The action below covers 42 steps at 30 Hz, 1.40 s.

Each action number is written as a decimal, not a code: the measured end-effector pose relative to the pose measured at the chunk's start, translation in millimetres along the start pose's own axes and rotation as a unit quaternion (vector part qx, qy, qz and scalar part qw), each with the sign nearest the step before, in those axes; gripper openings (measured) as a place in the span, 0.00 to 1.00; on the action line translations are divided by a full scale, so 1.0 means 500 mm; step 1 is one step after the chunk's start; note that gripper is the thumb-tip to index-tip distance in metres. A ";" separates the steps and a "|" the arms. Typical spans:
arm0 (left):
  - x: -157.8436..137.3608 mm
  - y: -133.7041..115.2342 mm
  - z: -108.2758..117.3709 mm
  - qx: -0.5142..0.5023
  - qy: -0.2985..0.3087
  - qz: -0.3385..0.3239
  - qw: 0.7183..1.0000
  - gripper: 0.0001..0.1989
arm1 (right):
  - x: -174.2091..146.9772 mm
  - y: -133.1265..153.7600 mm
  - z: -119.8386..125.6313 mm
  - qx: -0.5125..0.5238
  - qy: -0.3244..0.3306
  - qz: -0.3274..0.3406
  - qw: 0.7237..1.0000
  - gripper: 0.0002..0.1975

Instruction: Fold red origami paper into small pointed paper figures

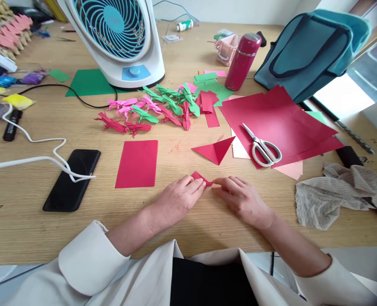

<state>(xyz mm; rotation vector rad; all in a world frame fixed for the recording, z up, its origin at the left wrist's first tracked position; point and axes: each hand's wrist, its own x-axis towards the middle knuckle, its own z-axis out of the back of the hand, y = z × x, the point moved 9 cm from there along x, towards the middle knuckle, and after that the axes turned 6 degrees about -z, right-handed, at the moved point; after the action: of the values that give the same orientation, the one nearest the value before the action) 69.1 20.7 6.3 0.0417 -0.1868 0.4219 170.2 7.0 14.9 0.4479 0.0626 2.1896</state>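
A small folded piece of red paper (198,175) lies on the table in front of me, partly covered by my fingers. My left hand (181,196) presses it down, with the fingers closed over its near side. At its right tip, my right hand (242,199) pinches the narrow end between thumb and forefinger. Just beyond sits a red folded paper triangle (216,151). To the left is a flat red paper rectangle (136,164). White-handled scissors (262,146) rest on large red sheets (280,123) at the right.
Several folded paper figures (166,104) in pink, green and red lie beyond my hands. A fan (128,51), a red bottle (243,61) and a teal bag (306,51) stand at the back. A phone (70,180) with a white cable lies left, a grey cloth (331,195) right.
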 end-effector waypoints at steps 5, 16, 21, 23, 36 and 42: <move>0.038 0.047 0.005 -0.099 -0.005 0.101 0.990 0.08 | -0.009 -0.030 0.023 0.038 -0.073 -0.042 0.996 0.14; 0.080 0.090 -0.023 -0.265 0.062 0.180 0.945 0.03 | -0.008 -0.071 0.025 0.131 -0.099 -0.119 0.979 0.16; 0.068 0.085 -0.036 -0.297 0.086 0.201 0.930 0.03 | -0.006 -0.084 0.018 0.153 -0.106 -0.133 0.973 0.15; 0.068 0.084 -0.034 -0.305 0.084 0.200 0.927 0.02 | -0.004 -0.088 0.012 0.157 -0.101 -0.139 0.973 0.15; 0.044 0.202 -0.042 -0.613 -0.228 0.271 0.707 0.08 | 0.075 -0.071 -0.065 0.465 0.073 -0.299 0.830 0.16; 0.033 0.214 -0.043 -0.628 -0.275 0.270 0.676 0.09 | 0.126 -0.090 -0.079 0.486 0.026 -0.325 0.811 0.17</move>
<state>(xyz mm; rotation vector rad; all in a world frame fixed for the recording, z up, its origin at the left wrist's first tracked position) 43.6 126.7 -11.8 -1.3149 -1.0865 0.7933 156.1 88.5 -12.5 0.7748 1.2257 1.3343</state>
